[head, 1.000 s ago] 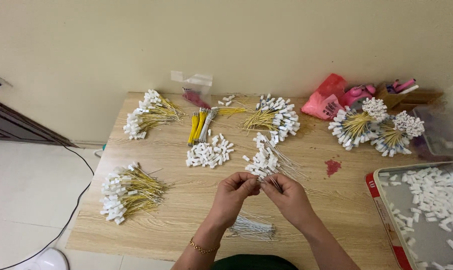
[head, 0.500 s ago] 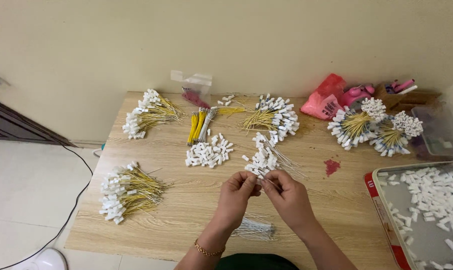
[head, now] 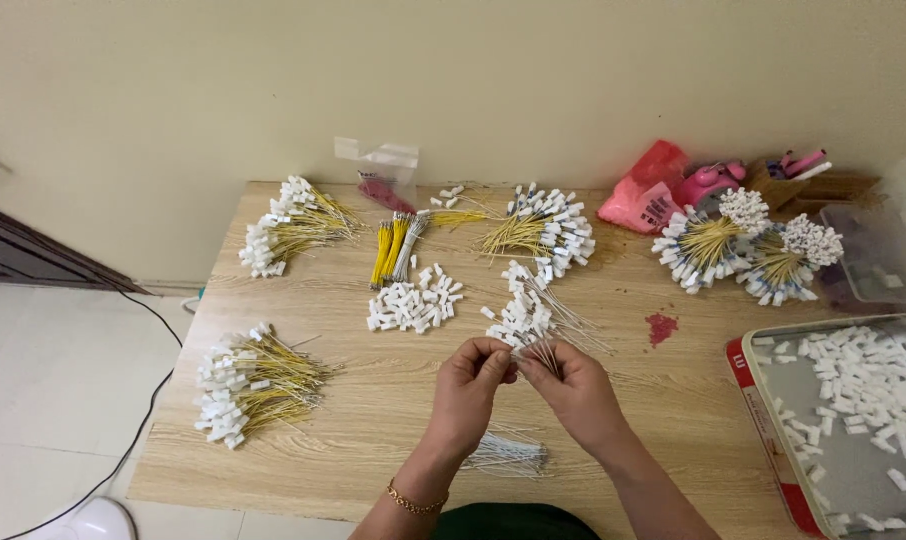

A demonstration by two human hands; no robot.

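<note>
My left hand (head: 470, 387) and my right hand (head: 576, 388) meet over the middle of a wooden table (head: 373, 420). Both pinch a small bunch of thin wires with white plug ends (head: 533, 345) between fingertips. Just beyond my fingers lies a pile of the same white-ended wires (head: 529, 308). Under my wrists rests a loose bundle of pale wires (head: 508, 453). A heap of loose white plugs (head: 413, 301) sits to the left of the hands.
Bundles of yellow wires with white ends lie at the left front (head: 248, 385), back left (head: 291, 224), back middle (head: 543, 228) and back right (head: 743, 243). A metal tray (head: 763, 400) of white plugs stands at the right. Pink bags (head: 645, 193) and a clear bag (head: 383, 172) line the wall.
Both hands have stayed together at the same spot, with only small finger movements on the wire bunch.
</note>
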